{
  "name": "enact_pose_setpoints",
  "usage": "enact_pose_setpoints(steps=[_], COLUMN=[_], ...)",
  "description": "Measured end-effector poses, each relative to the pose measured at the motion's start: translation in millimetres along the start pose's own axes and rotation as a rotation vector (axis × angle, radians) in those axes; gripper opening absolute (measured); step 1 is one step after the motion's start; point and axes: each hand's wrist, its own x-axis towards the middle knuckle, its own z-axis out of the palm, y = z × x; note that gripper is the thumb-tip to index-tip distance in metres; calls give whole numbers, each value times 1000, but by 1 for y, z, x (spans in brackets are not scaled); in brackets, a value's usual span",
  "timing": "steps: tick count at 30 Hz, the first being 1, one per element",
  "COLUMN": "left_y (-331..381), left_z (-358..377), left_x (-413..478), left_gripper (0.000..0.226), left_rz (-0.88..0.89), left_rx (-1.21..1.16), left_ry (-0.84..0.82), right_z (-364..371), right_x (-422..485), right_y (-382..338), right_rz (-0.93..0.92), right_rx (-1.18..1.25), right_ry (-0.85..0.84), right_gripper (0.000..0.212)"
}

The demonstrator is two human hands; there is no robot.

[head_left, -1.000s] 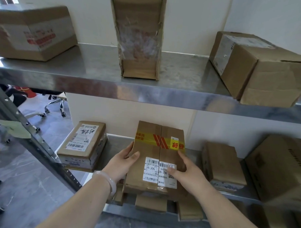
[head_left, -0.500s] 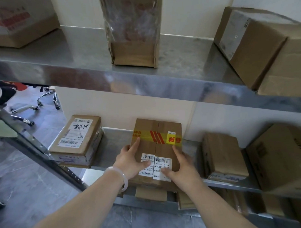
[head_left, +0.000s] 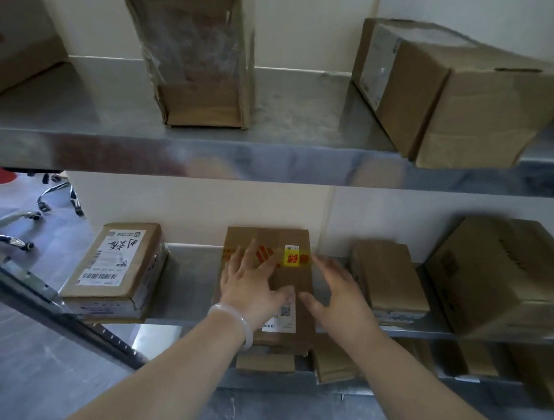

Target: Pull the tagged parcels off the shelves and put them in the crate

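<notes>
Grip slack on both sides: the left hand (head_left: 251,290), a pale bangle (head_left: 234,321) at its wrist, lies flat with fingers spread on top of the taped parcel (head_left: 290,278). The right hand (head_left: 337,295) hangs open-fingered at the parcel's right edge, too blurred to say whether it touches. Neither hand has hold of anything.

The parcel, banded in yellow and red tape with a white label (head_left: 281,326) near its front end, lies flat on the middle shelf (head_left: 188,288). Its front end appears to jut just past the shelf lip. By my reckoning the pull is not yet made. The crate is nowhere in view, so how many parcels have gone in cannot be told.

Just to the left, a labelled parcel (head_left: 117,260) waits on the same shelf. A plain box (head_left: 389,276) and a large carton (head_left: 499,274) sit to the right. More boxes stand on the upper shelf (head_left: 208,157), their tags, if any, not visible from here.
</notes>
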Motion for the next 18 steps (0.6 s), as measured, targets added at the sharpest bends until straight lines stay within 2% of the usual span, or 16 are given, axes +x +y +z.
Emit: enact_pose_setpoints(steps=[4, 10, 14, 18], left_y=[48, 98, 123, 138], left_z=[14, 51, 73, 90], left_x=[10, 17, 25, 30], left_gripper=[63, 66, 70, 73], left_rz=[175, 276, 193, 74], left_rx=[-74, -126, -221, -250], left_ry=[3, -121, -274, -341], right_z=[-32, -70, -89, -93], right_x=[-9, -28, -22, -12], right_y=[16, 63, 95, 123], right_rz=[-5, 176, 309, 444], right_rx=[-16, -67, -14, 118], right_ry=[123, 223, 225, 117], right_gripper=[65, 65, 70, 76])
